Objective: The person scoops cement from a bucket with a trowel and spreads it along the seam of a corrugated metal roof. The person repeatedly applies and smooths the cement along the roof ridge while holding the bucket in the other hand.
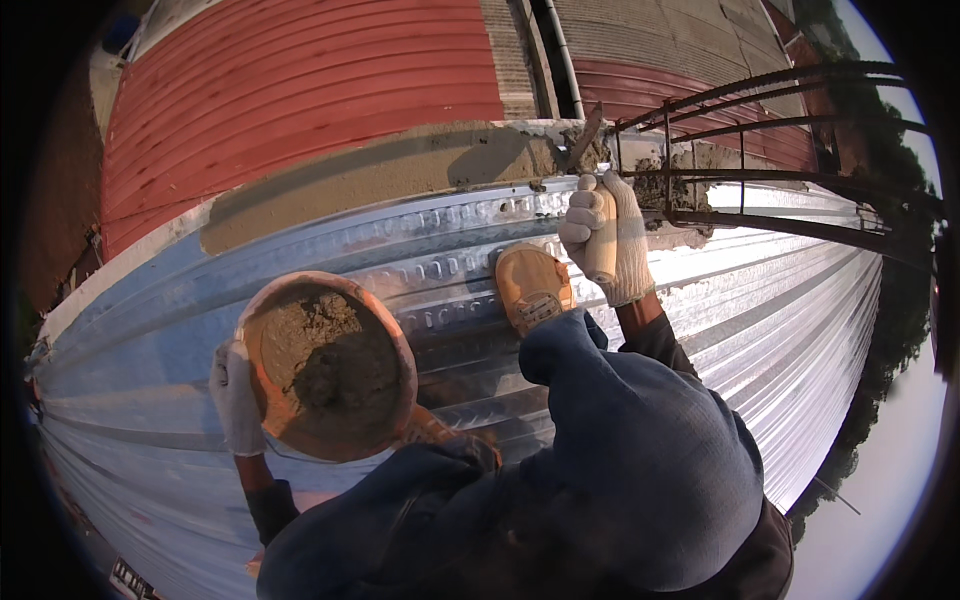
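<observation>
My right hand, in a whitish knit glove, is closed around the wooden handle of a trowel. The trowel's blade points away from me, over wet mortar on the ledge. At the left, an orange bucket holds a lumpy mass of grey-brown mortar. My gloved left hand grips the bucket's left side near the rim; some of its fingers are hidden behind the wall. A smoothed mortar band runs along the ledge, left of the trowel.
Shiny corrugated metal roofing lies under me, with my tan shoe on its ribs. A rusty metal frame stands at the right, close beyond my right hand. Red roofing lies past the ledge. Trees and sky border the right.
</observation>
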Available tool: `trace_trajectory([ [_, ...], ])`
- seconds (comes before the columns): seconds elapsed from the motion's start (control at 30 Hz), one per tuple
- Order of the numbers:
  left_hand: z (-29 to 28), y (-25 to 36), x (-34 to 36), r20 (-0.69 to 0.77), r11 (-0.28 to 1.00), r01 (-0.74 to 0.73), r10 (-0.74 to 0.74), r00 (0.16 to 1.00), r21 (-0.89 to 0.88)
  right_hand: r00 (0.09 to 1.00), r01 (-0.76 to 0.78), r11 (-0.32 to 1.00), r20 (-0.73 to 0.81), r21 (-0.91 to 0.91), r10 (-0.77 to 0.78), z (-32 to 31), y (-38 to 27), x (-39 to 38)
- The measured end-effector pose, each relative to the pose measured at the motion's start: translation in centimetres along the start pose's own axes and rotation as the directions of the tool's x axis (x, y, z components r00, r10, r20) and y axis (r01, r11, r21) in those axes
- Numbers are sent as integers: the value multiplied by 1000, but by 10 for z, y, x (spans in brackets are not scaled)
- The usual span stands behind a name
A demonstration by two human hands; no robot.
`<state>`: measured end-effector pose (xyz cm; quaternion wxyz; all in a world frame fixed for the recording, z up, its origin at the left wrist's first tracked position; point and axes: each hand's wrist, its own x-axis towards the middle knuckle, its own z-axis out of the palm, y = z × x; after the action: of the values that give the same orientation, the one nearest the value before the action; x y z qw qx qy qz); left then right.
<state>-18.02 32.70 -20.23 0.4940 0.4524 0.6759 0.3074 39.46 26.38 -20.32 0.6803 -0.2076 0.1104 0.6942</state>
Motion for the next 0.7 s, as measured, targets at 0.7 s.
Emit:
trace_trajectory([
  [0.7, 5, 9, -16, 165, 967, 59, -18, 986, -246, 740, -169, 315, -331, -934, -585, -58, -24, 30],
])
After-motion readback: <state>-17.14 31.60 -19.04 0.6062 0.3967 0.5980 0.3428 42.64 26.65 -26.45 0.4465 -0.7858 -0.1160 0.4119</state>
